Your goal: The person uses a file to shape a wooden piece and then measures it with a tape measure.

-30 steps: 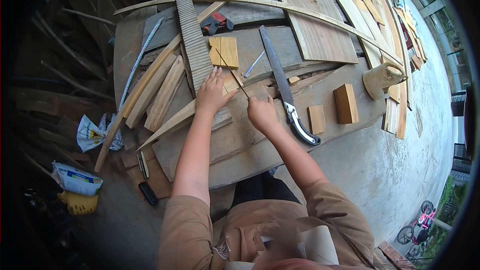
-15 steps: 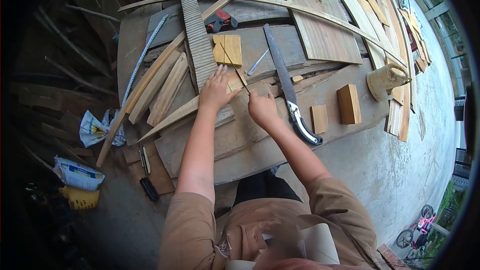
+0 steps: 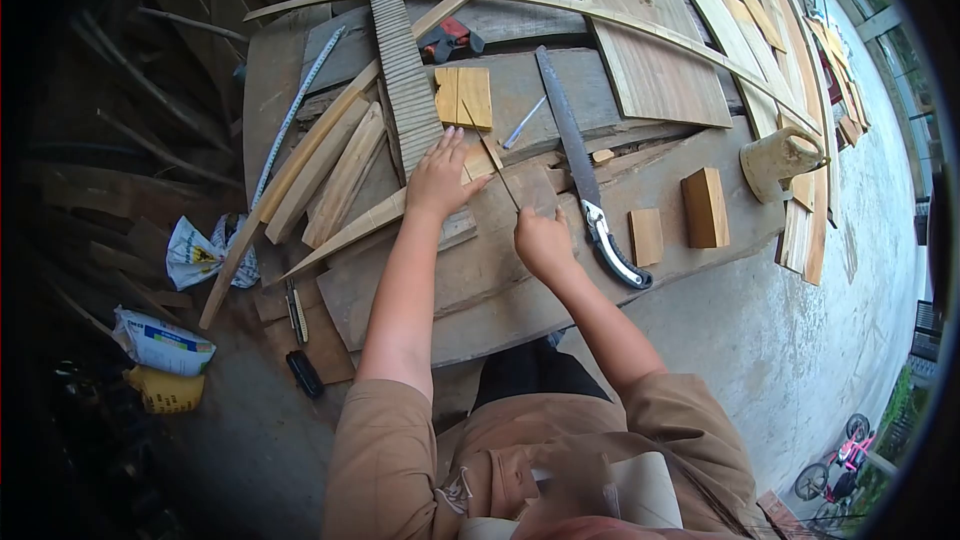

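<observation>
My left hand [image 3: 438, 176] rests over a long pale wooden strip [image 3: 350, 233], holding it against the bench, fingers stretched along one side and thumb on the other. My right hand [image 3: 543, 240] is closed round the near end of a thin dark rod-like tool, perhaps a slender file [image 3: 506, 186]. That tool slants away across the strip's end, its far tip over a yellowish wood block [image 3: 464, 112]. A ridged wooden slat [image 3: 398, 70] lies just beyond my left hand. To the right of my right hand is a folding saw [image 3: 572, 140].
A pen [image 3: 524, 122], two small wood blocks [image 3: 646, 237] [image 3: 706, 208] and a cream container [image 3: 775, 165] sit on the worn bench [image 3: 480, 290]. Boards [image 3: 650, 50] lie at the back. A tape measure [image 3: 295, 115] and a utility knife [image 3: 295, 312] are on the left.
My right hand has drawn back towards me and slightly right, pulling the thin tool with it. My left hand stays on the strip. The whole view has shifted slightly.
</observation>
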The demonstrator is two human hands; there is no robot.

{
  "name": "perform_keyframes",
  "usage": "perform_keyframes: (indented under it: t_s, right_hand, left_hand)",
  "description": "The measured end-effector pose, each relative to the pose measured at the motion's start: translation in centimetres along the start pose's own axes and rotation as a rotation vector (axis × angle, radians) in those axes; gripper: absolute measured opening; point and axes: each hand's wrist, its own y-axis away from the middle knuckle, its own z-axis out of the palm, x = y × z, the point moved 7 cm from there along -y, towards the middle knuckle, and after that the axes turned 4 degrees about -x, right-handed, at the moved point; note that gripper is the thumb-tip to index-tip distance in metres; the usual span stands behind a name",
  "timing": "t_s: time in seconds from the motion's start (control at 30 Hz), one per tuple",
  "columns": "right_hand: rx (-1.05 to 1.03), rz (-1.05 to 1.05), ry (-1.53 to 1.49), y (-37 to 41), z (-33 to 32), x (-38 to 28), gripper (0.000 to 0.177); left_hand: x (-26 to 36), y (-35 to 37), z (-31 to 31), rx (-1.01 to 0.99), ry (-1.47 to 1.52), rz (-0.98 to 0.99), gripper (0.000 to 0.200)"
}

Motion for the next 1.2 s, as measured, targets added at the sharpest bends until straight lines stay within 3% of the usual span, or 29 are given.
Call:
perform_keyframes:
  t_s: [0.1,0.17,0.33,0.43,0.57,0.67,0.87,1.1,1.2]
  right_hand:
    - [-0.078,0.050,0.045,7.8,-0.8,1.5,0.009]
    - [-0.103,0.049,0.030,7.4,-1.4,1.6,0.009]
    - [-0.018,0.017,-0.013,-3.4,-0.9,-0.7,0.012]
    - [0.008,0.015,0.011,-3.9,-1.1,-1.0,0.012]
    - [-0.119,0.046,0.029,5.7,-1.4,0.7,0.012]
    - [-0.172,0.069,0.030,6.9,-2.1,1.2,0.012]
    - [0.007,0.027,-0.016,-5.4,-1.4,-1.2,0.014]
    - [-0.184,0.103,-0.003,8.1,-1.0,1.8,0.012]
    - [-0.197,0.081,-0.088,5.8,-1.4,1.6,0.014]
  left_hand:
    - [-0.4,-0.3,0.0,0.026,-0.020,0.004,0.062]
    - [-0.2,0.0,0.2,0.035,-0.031,0.007,0.063]
    - [0.0,-0.2,0.0,0.028,-0.027,-0.014,0.062]
    - [-0.2,0.0,0.2,0.019,-0.044,-0.007,0.063]
    - [-0.1,0.0,0.0,0.020,-0.027,-0.015,0.063]
    - [-0.1,0.1,0.0,0.031,-0.020,0.008,0.061]
    - [0.0,0.0,-0.1,0.030,0.018,-0.017,0.060]
    - [-0.2,-0.3,0.0,-0.008,-0.008,-0.020,0.063]
    - [-0.1,0.0,0.1,0.020,0.019,-0.014,0.060]
